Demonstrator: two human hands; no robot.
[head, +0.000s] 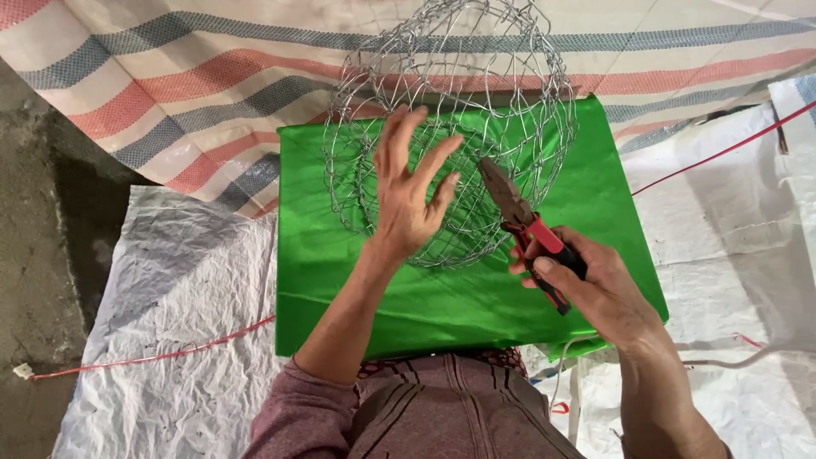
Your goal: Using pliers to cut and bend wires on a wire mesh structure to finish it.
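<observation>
Over green sheet [442, 297], L hand [408, 191] open at wire basket [450, 110], R hand [595, 285] w/ pliers [523, 221]

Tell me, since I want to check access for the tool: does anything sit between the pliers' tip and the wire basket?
Nothing visible does. The right hand holds the red-and-black pliers with the tip right at the wire basket's mesh. The left hand, fingers spread, rests on the basket beside the tip, not across it.

the wire mesh basket [450, 127] is cut off by the top edge, and the left hand [408, 191] hides part of its mesh. the right hand [595, 285] covers most of the pliers' red and black handles [544, 246]; the red cord [153, 357] leaves the frame at right
</observation>
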